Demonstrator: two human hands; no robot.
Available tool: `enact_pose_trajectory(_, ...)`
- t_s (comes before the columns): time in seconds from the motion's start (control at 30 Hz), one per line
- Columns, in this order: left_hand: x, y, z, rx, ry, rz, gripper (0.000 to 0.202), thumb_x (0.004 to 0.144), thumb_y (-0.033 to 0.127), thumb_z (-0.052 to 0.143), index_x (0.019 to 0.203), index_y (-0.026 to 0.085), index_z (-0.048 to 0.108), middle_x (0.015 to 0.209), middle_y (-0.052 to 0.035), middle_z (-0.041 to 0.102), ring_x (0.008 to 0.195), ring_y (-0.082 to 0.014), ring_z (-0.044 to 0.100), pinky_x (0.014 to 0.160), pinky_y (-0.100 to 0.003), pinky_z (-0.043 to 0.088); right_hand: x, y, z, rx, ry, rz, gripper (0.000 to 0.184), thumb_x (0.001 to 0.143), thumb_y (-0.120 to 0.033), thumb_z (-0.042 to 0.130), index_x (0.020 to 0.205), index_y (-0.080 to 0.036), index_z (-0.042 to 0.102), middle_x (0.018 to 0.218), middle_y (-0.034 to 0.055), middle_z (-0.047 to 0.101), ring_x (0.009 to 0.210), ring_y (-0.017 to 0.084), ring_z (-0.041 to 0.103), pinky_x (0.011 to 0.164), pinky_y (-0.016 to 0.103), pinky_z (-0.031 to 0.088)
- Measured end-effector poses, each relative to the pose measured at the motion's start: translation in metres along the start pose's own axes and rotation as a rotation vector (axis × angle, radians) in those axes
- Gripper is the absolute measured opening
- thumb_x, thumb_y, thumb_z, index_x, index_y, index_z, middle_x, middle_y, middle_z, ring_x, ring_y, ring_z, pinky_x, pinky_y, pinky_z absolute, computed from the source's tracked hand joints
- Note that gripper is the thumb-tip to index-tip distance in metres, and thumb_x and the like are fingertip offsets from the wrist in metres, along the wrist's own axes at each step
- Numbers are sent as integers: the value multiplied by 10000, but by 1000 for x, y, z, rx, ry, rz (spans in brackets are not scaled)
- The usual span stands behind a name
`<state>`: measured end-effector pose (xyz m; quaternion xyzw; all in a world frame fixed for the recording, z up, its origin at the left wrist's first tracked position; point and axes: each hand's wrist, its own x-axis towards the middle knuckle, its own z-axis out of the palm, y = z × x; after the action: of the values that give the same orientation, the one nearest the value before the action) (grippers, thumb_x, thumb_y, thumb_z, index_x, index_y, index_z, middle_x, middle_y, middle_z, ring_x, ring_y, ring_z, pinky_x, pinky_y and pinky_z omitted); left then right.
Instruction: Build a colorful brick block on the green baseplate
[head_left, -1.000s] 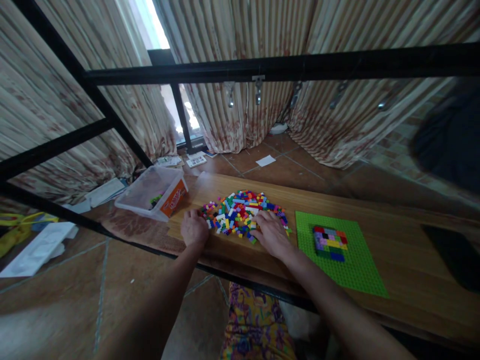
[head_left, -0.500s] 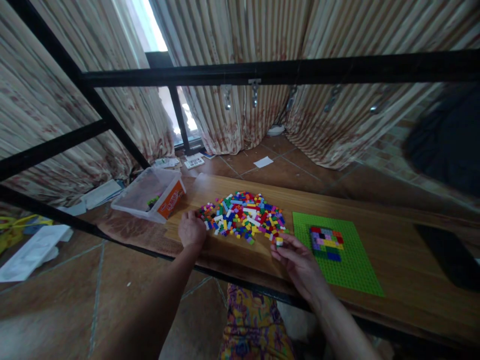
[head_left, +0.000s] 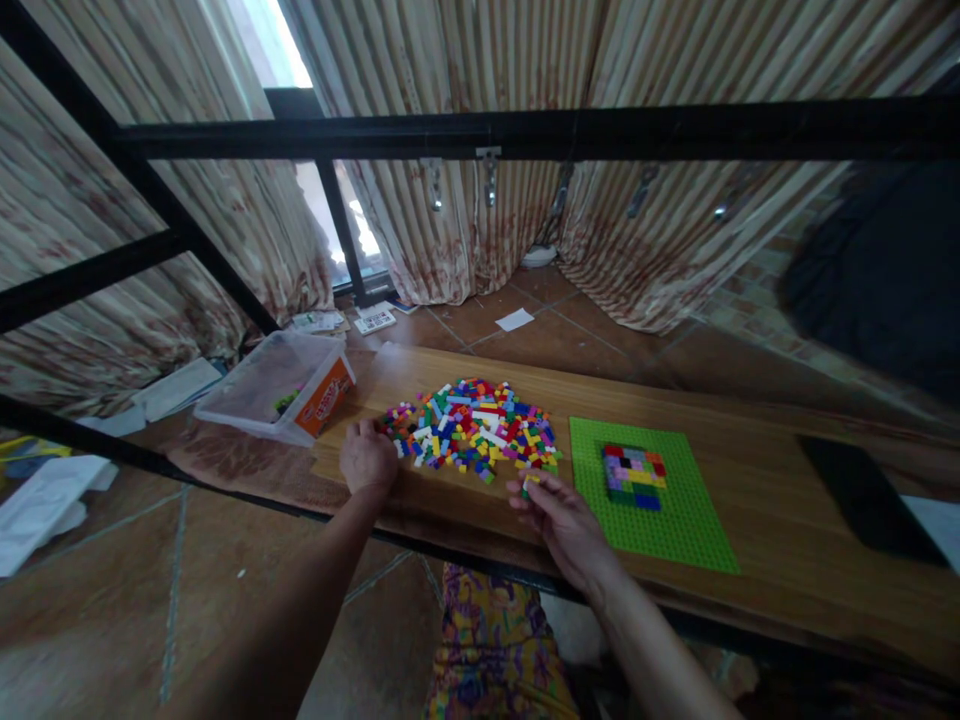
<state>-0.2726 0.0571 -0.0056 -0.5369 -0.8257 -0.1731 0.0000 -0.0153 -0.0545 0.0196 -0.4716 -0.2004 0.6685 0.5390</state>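
Note:
A heap of small coloured toy bricks point(head_left: 480, 425) lies spread on the wooden bench top. My left hand point(head_left: 369, 458) rests at the heap's left edge, its fingers curled in beside the nearest bricks; what they hold, if anything, is hidden. Just in front of the heap's right end, my right hand point(head_left: 562, 515) pinches a small yellow-and-white toy brick point(head_left: 530, 481) between thumb and fingers. To its right lies a green studded baseplate point(head_left: 690, 520), which carries a flat block of multicoloured bricks point(head_left: 634, 475) pressed together.
At the bench's left end stands a clear plastic box point(head_left: 262, 400) with an orange label and a few green pieces inside. A dark flat object point(head_left: 862, 490) lies to the right of the baseplate. A black metal bar point(head_left: 420, 140) crosses beyond the bench, before striped curtains.
The whole view has shifted, so the bench things sit further left in the picture. My right hand has turned the pinched brick a little; my left hand stays at the heap's edge.

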Motion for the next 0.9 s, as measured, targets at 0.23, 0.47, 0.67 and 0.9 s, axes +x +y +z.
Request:
enact_pose_trajectory(0.23, 0, 1, -1, -4, 1, 0, 287, 905, 255, 430, 1077, 177, 645, 1097, -138, 608, 973, -276, 604, 767, -352, 444, 1, 1, 7, 57, -50, -22, 339, 677, -438, 801, 840, -196, 629, 685, -55, 602, 449, 20, 410, 405, 147, 273)
enact_pose_trajectory(0.47, 0, 1, -2, -3, -4, -4, 269, 896, 236, 437, 1048, 184, 653, 1075, -130, 610, 964, -271, 605, 760, -344, 444, 2, 3, 10, 45, 1, -43, 400, 655, -505, 785, 846, -227, 569, 561, -113, 446, 360, 9, 189, 339, 160, 116)
enact_pose_trajectory(0.67, 0, 0, 0, -2, -3, -4, 268, 889, 224, 444, 1054, 182, 651, 1064, -138, 609, 963, -270, 604, 763, -348, 443, 9, 4, 9, 2, 55, -13, 437, 637, -525, 782, 898, -229, 597, 525, -108, 474, 354, 17, 247, 342, 152, 177)
enact_pose_trajectory(0.9, 0, 0, 0, -1, 1, 0, 283, 894, 213, 429, 1062, 182, 654, 1061, -137, 610, 953, -269, 606, 768, -352, 445, 26, 9, 10, 8, 39, -6, 435, 621, -484, 795, 929, -202, 672, 642, -30, 630, 483, 66, 462, 437, 182, 403)
